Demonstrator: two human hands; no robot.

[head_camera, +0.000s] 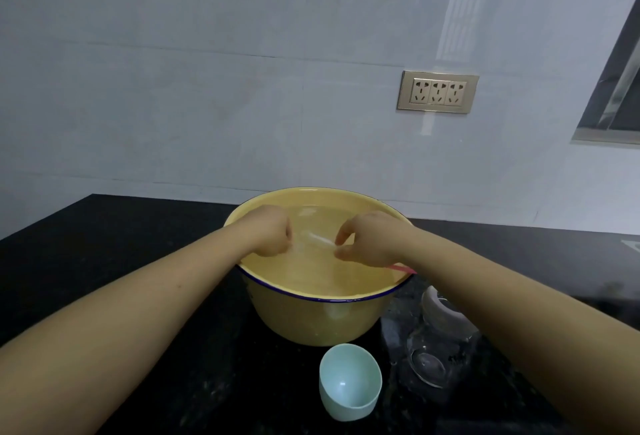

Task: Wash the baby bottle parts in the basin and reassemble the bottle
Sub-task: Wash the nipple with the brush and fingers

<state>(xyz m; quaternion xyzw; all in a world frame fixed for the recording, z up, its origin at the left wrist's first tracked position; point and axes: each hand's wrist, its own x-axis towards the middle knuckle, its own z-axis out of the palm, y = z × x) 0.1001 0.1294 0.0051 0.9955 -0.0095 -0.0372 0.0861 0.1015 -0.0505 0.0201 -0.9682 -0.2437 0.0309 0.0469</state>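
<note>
A yellow basin with a dark blue rim stands on the black counter, filled with water. Both hands are over the water inside it. My left hand and my right hand each pinch one end of a small clear bottle part held just above or at the water surface; its exact shape is too faint to tell. A pale green cap lies on the counter in front of the basin. The clear bottle body lies on its side at the right, partly behind my right forearm.
A pink item rests at the basin's right rim under my right wrist. The black counter runs to a grey tiled wall with a triple power socket. A window frame is at the far right.
</note>
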